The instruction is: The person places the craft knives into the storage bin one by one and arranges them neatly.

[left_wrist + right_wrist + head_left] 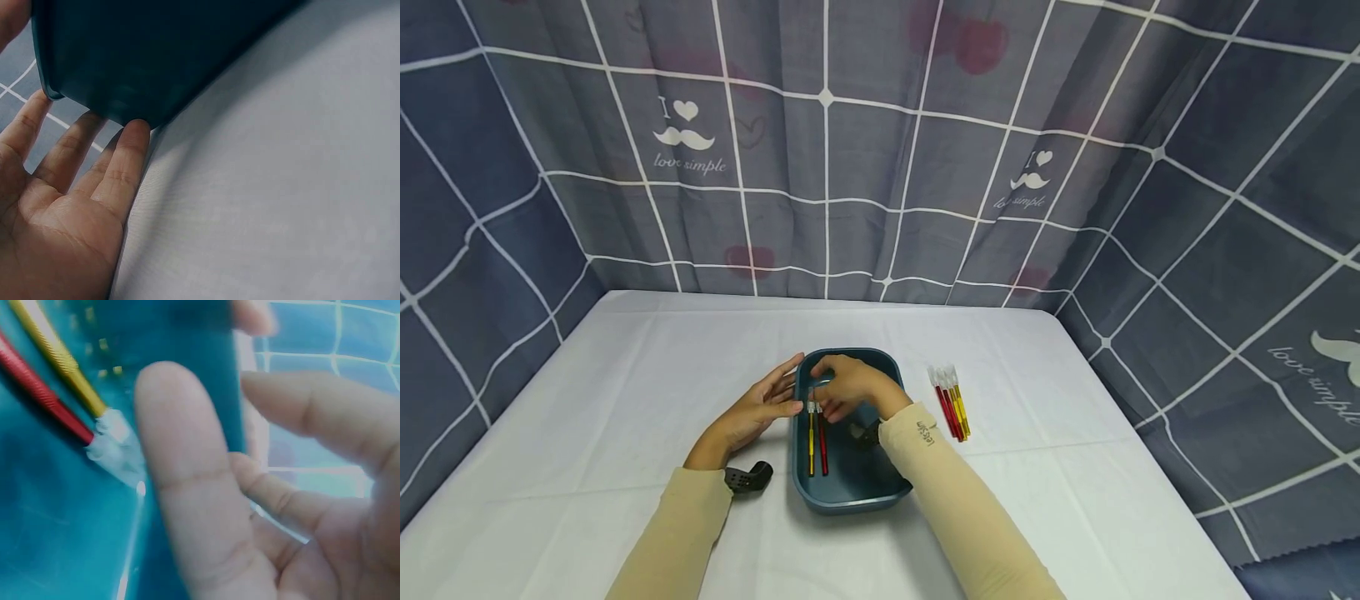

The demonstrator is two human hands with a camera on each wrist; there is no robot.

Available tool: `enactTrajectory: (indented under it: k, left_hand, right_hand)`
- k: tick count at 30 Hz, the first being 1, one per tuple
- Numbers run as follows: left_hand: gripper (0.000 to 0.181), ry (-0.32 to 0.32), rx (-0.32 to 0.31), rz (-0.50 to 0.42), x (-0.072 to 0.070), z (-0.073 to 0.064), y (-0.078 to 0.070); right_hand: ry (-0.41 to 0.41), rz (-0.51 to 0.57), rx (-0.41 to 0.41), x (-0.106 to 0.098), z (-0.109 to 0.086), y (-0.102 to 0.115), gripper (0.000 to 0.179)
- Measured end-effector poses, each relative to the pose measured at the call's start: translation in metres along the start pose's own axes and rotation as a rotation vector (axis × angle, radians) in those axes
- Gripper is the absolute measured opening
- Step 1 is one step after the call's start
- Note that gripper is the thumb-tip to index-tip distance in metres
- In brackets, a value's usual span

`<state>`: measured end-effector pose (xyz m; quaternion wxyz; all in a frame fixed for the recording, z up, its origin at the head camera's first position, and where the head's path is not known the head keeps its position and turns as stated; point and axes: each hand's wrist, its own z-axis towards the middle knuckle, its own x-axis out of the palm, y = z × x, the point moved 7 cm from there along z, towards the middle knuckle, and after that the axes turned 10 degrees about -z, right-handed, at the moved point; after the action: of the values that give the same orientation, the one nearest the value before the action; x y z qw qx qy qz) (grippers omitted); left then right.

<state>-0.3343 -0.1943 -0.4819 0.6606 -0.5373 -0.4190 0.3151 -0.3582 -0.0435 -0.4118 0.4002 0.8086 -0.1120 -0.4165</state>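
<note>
A dark teal plastic bin [867,479] stands on the table. Inside, along its left side, lie a yellow craft knife [811,446] and a red craft knife [823,450], side by side, with clear caps toward the far end. My left hand [748,419] is at the bin's left wall; in the left wrist view its extended fingertips [134,134] touch the bin's outside. My right hand [853,387] reaches over the bin, just beyond the caps. In the right wrist view its thumb and fingers are apart and nothing shows between them, while the capped ends [119,453] lie beside it.
Several more red and yellow capped craft knives [951,407] lie in a bunch on the white tablecloth [1037,467], right of the bin. Grey checked curtains [865,167] hang behind the table and at both sides.
</note>
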Motion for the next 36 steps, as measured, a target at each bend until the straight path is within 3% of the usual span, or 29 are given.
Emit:
enactTrajectory:
  k: [16, 24, 36]
  left_hand:
    - [0.103, -0.002, 0.0, 0.009, 0.0, -0.002, 0.002]
    - [0.102, 0.002, 0.015, 0.017, 0.001, 0.0, 0.001]
    - [0.104, -0.009, 0.02, 0.02, -0.001, 0.0, 0.001]
  right_hand:
    - [-0.008, 0.101, -0.301, -0.027, -0.025, 0.005, 0.045]
    - [-0.029, 0.127, -0.354, -0.042, -0.042, -0.005, 0.046]
    - [-0.149, 0.171, -0.431, -0.068, -0.064, -0.022, 0.04]
